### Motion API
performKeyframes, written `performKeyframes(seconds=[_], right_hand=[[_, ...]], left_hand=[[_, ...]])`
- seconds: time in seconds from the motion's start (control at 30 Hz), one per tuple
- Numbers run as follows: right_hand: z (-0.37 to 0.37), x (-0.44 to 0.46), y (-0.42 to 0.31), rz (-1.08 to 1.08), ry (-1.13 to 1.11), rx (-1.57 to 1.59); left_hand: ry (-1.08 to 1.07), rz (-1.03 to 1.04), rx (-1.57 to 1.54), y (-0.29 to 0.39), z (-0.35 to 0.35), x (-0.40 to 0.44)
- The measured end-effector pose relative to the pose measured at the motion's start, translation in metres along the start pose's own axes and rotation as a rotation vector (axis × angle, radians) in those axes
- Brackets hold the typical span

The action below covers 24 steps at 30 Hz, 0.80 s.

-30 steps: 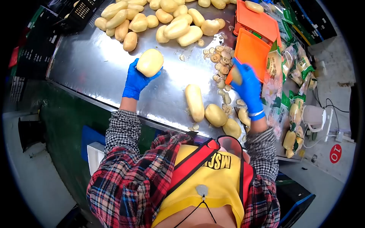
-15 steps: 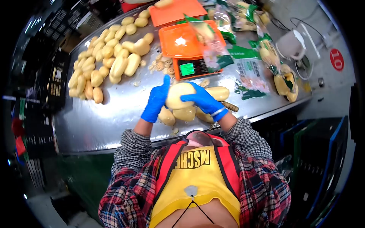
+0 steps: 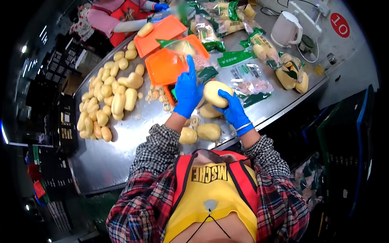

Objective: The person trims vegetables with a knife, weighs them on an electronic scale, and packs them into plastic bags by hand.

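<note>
My right hand (image 3: pixel 235 112), in a blue glove, is wrapped round a thick, pale peeled root (image 3: pixel 217 93) above the metal table (image 3: pixel 133 152). Just left of that root, my gloved left hand (image 3: pixel 187 91) has its index finger stretched up towards an orange tray (image 3: pixel 162 67); nothing shows in it. Beneath the tray, a scale is mostly hidden by my left hand. A clear bag with a pale piece inside (image 3: pixel 184 48) lies across the tray. More peeled roots (image 3: pixel 209 131) lie below my hands, and cut slices (image 3: pixel 155 95) are scattered left of the scale.
A heap of peeled roots (image 3: pixel 107 91) covers the table's left part. Filled bags (image 3: pixel 263 46) and a flat printed bag (image 3: pixel 249 77) lie at the right, near a white kettle (image 3: pixel 285 28). Across the table stands another person (image 3: pixel 117 20) by a second orange tray (image 3: pixel 162 34).
My left hand has come off the root and moved up beside the tray, while my right hand keeps hold of it. The view has turned, and another person now shows across the table.
</note>
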State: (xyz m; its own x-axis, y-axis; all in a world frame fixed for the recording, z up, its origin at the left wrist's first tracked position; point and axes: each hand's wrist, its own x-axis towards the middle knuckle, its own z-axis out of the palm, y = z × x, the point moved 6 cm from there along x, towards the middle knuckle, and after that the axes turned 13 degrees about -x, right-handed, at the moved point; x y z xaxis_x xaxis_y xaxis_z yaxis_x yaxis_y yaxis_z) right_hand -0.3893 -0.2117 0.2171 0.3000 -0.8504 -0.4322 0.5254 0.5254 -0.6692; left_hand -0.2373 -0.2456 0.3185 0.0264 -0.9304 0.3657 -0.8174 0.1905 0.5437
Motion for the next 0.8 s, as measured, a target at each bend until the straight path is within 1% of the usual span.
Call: performKeyframes(seconds=[0.07, 0.17, 0.23, 0.27, 0.33, 0.43, 0.47, 0.53, 0.57, 0.6, 0.63, 0.67, 0.7, 0.73, 0.77, 0.8], right_hand=[[0.028, 0.001, 0.011, 0.097, -0.201, 0.404], [0.053, 0.009, 0.004, -0.074, -0.205, 0.466], [0.064, 0.007, 0.002, -0.257, -0.109, 0.175], [0.068, 0.005, -0.001, -0.356, -0.057, 0.03], [0.075, 0.003, -0.008, -0.512, 0.035, -0.247], [0.081, -0.001, -0.011, -0.281, -0.092, -0.228], [0.079, 0.003, -0.007, -0.164, -0.156, -0.068], [0.077, 0.013, 0.001, 0.074, -0.276, 0.267], [0.076, 0.016, 0.004, 0.103, -0.251, 0.424], [0.056, 0.036, 0.014, -0.188, -0.17, 0.14], [0.054, 0.035, 0.007, -0.363, -0.049, -0.056], [0.051, 0.032, 0.001, -0.512, 0.112, -0.26], [0.045, 0.031, -0.001, -0.544, 0.305, -0.367], [0.054, 0.026, -0.009, -0.73, 0.259, -0.584], [0.062, 0.015, -0.014, -0.803, 0.221, -0.744], [0.059, 0.026, -0.011, -0.773, 0.237, -0.808]], left_hand=[[0.012, 0.067, 0.013, -0.006, -0.01, 0.0], [0.047, 0.146, 0.092, -0.003, -0.024, -0.006], [0.082, 0.168, 0.171, -0.01, -0.03, -0.005], [0.145, 0.187, 0.089, -0.014, -0.038, -0.005], [0.185, 0.19, 0.112, -0.021, -0.045, -0.003], [0.178, 0.188, 0.131, -0.024, -0.051, -0.002], [0.164, 0.185, 0.138, -0.023, -0.051, -0.002], [0.153, 0.251, 0.111, -0.012, -0.052, 0.001], [0.143, 0.285, 0.098, -0.007, -0.051, 0.002], [0.128, 0.315, 0.174, -0.006, -0.044, 0.003], [0.098, 0.339, 0.22, -0.003, -0.037, 0.004], [0.068, 0.358, 0.266, -0.001, -0.03, 0.002], [0.039, 0.379, 0.315, 0.001, -0.024, 0.0], [0.018, 0.382, 0.329, 0.003, -0.019, -0.001], [0.002, 0.386, 0.344, 0.005, -0.016, -0.002], [-0.013, 0.392, 0.359, 0.007, -0.013, -0.001]])
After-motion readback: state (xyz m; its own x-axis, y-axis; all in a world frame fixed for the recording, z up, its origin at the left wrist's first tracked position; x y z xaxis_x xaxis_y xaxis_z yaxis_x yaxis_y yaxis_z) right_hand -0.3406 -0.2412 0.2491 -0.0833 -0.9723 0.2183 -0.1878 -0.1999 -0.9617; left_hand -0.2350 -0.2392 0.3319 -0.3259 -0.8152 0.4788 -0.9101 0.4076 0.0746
